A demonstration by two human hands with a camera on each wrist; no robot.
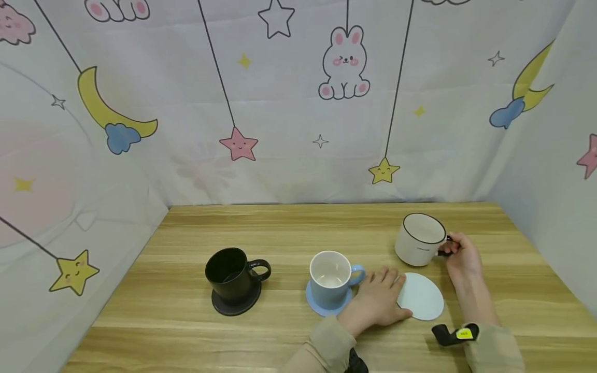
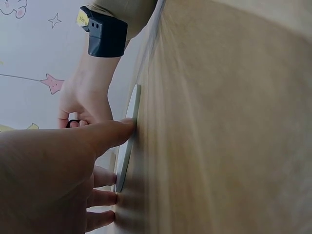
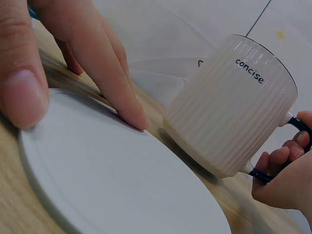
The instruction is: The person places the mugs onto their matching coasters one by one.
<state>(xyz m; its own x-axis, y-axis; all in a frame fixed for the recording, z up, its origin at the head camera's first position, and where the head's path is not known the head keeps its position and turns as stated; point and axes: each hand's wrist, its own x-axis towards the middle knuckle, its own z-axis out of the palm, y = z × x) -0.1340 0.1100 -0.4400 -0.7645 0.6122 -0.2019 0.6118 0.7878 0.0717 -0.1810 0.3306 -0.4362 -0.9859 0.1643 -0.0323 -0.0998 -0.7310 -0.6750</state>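
A white ribbed mug (image 1: 416, 247) with a dark rim, the word "concise" and a black handle is at the right of the table. My right hand (image 1: 465, 259) grips that handle, fingers curled through it; in the right wrist view the mug's base shows just beyond the coaster. The round white coaster (image 1: 423, 298) lies on the table in front of the mug. My left hand (image 1: 380, 300) reaches over its left side, fingers spread and fairly straight. The thumb (image 3: 24, 100) and index fingertip (image 3: 134, 117) touch the coaster's edge.
Close to my left hand, a blue mug (image 1: 330, 285) stands on a blue coaster (image 1: 321, 310). Farther left, a black mug (image 1: 228, 280) rests on a black coaster (image 1: 233, 307). Behind the wooden table (image 1: 280, 223) hangs a printed white curtain (image 1: 289, 103).
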